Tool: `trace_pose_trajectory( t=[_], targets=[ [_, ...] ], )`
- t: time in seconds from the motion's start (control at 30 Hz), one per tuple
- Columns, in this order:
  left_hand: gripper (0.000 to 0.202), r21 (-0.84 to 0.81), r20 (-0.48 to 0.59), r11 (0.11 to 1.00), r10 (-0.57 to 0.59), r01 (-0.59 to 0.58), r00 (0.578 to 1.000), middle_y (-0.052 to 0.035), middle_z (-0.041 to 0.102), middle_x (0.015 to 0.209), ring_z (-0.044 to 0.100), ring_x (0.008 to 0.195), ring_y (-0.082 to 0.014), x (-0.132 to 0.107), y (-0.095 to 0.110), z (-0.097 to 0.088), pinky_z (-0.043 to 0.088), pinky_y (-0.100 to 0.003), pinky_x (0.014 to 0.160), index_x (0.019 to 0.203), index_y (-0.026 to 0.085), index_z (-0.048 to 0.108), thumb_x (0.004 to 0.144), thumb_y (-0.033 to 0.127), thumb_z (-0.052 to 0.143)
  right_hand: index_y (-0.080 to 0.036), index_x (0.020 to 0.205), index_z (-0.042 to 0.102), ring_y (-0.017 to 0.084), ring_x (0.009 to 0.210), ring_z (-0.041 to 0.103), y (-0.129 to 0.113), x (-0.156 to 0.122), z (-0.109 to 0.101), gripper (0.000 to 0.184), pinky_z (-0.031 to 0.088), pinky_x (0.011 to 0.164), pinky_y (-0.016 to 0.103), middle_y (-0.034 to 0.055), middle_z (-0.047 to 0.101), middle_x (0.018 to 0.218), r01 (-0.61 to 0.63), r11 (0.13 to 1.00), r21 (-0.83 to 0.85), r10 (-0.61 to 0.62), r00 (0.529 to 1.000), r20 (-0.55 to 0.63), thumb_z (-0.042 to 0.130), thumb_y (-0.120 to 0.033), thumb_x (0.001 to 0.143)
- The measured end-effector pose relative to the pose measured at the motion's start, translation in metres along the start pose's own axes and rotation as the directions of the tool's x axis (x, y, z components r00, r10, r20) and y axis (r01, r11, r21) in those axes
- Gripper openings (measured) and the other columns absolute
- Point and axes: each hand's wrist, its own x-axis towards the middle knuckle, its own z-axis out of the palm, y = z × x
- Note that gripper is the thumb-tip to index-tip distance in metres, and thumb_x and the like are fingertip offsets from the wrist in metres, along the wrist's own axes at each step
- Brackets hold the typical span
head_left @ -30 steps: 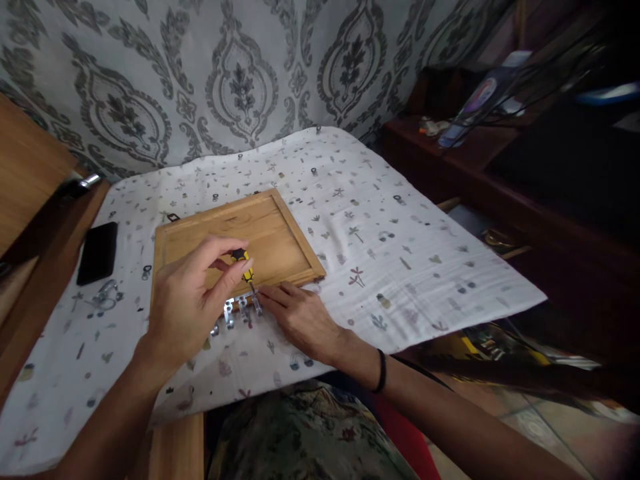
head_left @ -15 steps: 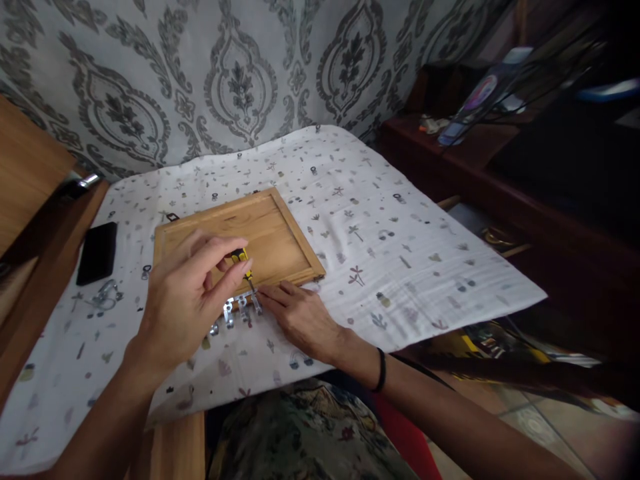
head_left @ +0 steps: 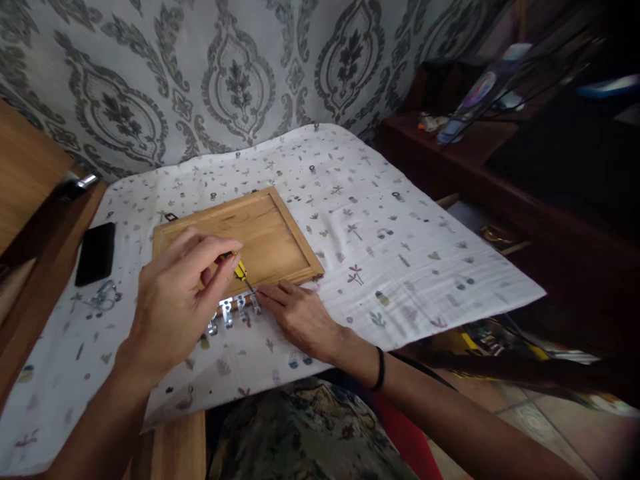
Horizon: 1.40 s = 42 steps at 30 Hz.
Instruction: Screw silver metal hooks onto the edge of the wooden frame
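Between the thumb and fingers of my left hand (head_left: 173, 300) is a small yellow-and-black screwdriver (head_left: 241, 270). Its shaft slants down to the right, with the tip at the right end of a shiny metal hook rail (head_left: 227, 312). That rail lies along the near edge of a framed wooden board (head_left: 250, 233), its hooks pointing toward me. My right hand (head_left: 305, 317) lies at the board's near edge, fingers together and pinching at the rail's right end beside the screwdriver tip. Its thumb is hidden, as is any screw under the tip.
A black phone (head_left: 96, 253) and a clear plastic-looking piece (head_left: 104, 297) lie on the left of the patterned white cloth (head_left: 360, 227). Wooden furniture (head_left: 30, 173) stands at the left. On the right is a dark desk (head_left: 480, 143) with a bottle (head_left: 483, 93) and cables.
My left hand has shifted slightly left, and the screwdriver handle now leans more to the left. The tip stays at the rail's end. My right hand has hardly moved.
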Motion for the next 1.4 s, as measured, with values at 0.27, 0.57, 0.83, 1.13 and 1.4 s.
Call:
trace_pose_trajectory(
  t=[0.27, 0.57, 0.83, 1.13, 1.4],
  targets=[
    [0.012, 0.008, -0.011, 1.000, 0.018, -0.018, 1.000, 0.0014, 0.071, 0.091, 0.068, 0.075, -0.0163, -0.004, -0.003, 0.004, 0.055, -0.031, 0.064, 0.103, 0.032, 0.073, 0.096, 0.027, 0.065, -0.013, 0.129, 0.062, 0.024, 0.107, 0.059, 0.000, -0.001, 0.001, 0.038, 0.055, 0.084, 0.036, 0.0139, 0.066, 0.133, 0.001, 1.000, -0.012, -0.001, 1.000, -0.011, 0.055, -0.003, 0.093],
    [0.014, -0.021, -0.003, 0.999, -0.041, 0.041, 0.999, 0.0019, 0.075, 0.089, 0.068, 0.070, -0.0158, 0.000, -0.002, 0.002, 0.057, -0.031, 0.066, 0.102, 0.029, 0.073, 0.093, 0.022, 0.065, -0.012, 0.128, 0.062, 0.024, 0.106, 0.059, 0.000, 0.000, 0.000, 0.038, 0.055, 0.079, 0.035, 0.0115, 0.065, 0.137, 0.001, 0.999, -0.036, -0.002, 1.000, -0.006, 0.054, -0.002, 0.092],
    [0.012, -0.109, -0.004, 0.992, -0.061, 0.060, 0.998, -0.0009, 0.074, 0.097, 0.069, 0.077, -0.0149, -0.002, -0.002, 0.004, 0.058, -0.026, 0.067, 0.101, 0.026, 0.073, 0.094, 0.023, 0.065, -0.014, 0.125, 0.064, 0.024, 0.103, 0.060, 0.000, 0.000, -0.001, 0.036, 0.056, 0.076, 0.036, 0.0088, 0.067, 0.135, 0.000, 0.999, -0.037, -0.001, 1.000, -0.017, 0.055, -0.002, 0.092],
    [0.012, -0.130, -0.003, 0.991, 0.006, -0.006, 1.000, -0.0028, 0.072, 0.090, 0.067, 0.080, -0.0139, 0.002, -0.003, 0.008, 0.053, -0.025, 0.071, 0.099, 0.016, 0.073, 0.094, 0.013, 0.063, -0.014, 0.123, 0.067, 0.023, 0.097, 0.063, 0.004, -0.003, 0.014, 0.042, 0.058, 0.079, 0.035, 0.0073, 0.072, 0.127, 0.033, 0.995, -0.089, -0.046, 0.987, -0.155, 0.052, 0.002, 0.087],
    [0.012, -0.167, 0.011, 0.986, -0.015, 0.016, 1.000, -0.0048, 0.072, 0.096, 0.068, 0.087, -0.0162, -0.003, -0.004, 0.016, 0.051, -0.025, 0.071, 0.104, 0.014, 0.070, 0.094, 0.015, 0.064, -0.014, 0.128, 0.066, 0.026, 0.102, 0.064, 0.006, -0.006, 0.018, 0.055, 0.060, 0.083, 0.038, 0.0084, 0.071, 0.130, 0.069, 0.994, -0.079, -0.083, 0.978, -0.189, 0.050, 0.004, 0.079]
  ],
)
